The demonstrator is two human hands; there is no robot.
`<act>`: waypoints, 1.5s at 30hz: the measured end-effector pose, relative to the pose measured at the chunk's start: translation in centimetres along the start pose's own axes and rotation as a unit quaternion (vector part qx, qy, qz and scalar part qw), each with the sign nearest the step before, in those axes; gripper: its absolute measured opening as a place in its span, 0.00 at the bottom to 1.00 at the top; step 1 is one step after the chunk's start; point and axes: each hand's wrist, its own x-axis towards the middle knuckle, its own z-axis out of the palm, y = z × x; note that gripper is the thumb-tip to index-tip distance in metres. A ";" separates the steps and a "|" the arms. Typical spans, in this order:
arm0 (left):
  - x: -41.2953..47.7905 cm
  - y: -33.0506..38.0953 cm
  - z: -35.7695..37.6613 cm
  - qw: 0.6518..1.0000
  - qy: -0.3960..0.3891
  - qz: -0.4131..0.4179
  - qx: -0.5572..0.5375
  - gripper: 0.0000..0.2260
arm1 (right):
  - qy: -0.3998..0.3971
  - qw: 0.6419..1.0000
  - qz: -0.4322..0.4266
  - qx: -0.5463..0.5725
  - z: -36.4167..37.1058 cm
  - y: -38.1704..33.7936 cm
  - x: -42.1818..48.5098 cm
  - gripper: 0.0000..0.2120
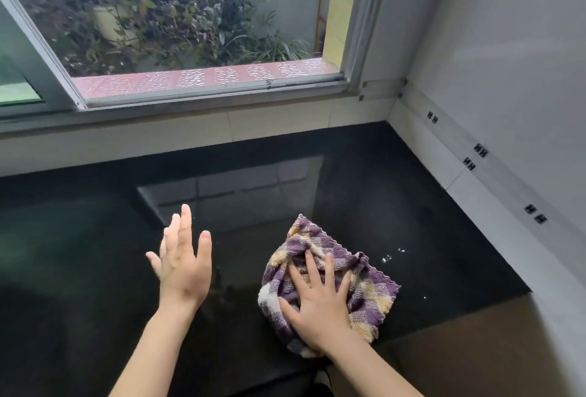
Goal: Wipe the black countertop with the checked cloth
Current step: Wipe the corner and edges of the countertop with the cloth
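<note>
My right hand lies flat on the checked cloth, fingers spread wide and palm pressing the bunched fabric down onto the black countertop. It is not so much gripping the cloth as pinning it under an open palm. My left hand is free, held above the counter with the fingers open and extended, holding nothing; I cannot tell whether it touches the surface.

The cloth sits toward the right of the counter, near its front edge and well apart from the back wall under the window. It is crumpled, not laid flat. Its long axis seems to run from the near-left, under my wrist, up toward the far-right, with one scalloped corner pointing away from me toward the window and another toward the side wall.

I judge the wiping is under way but not finished. A few small white specks lie on the counter just right of the cloth, so that patch looks uncleaned. The far stretch by the back wall and the whole left side show only reflections, and I cannot tell whether they have been wiped. I would take the specks and the right-hand corner as what is left.
</note>
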 end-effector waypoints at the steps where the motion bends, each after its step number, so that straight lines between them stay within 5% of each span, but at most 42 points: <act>1: 0.0 0.3 0.2 1.000 -0.002 0.004 -0.001 0.24 | 0.008 1.000 0.012 -0.010 -0.2 0.7 0.0 0.34; 18: 0.2 2.1 2.1 1.000 0.004 -0.019 -0.004 0.26 | -0.008 0.964 0.263 -0.034 -6.6 19.1 5.0 0.33; 26: 0.6 3.8 3.8 1.000 -0.008 -0.012 -0.010 0.27 | -0.028 0.953 0.303 -0.014 -9.0 20.4 9.3 0.35; 36: 0.4 4.7 4.8 1.000 -0.019 0.007 -0.015 0.26 | -0.052 0.993 0.104 -0.036 -6.4 8.5 13.2 0.33; 45: 0.6 2.9 3.5 1.000 -0.019 -0.005 0.000 0.31 | -0.092 0.995 -0.047 -0.017 -3.7 -1.3 13.3 0.33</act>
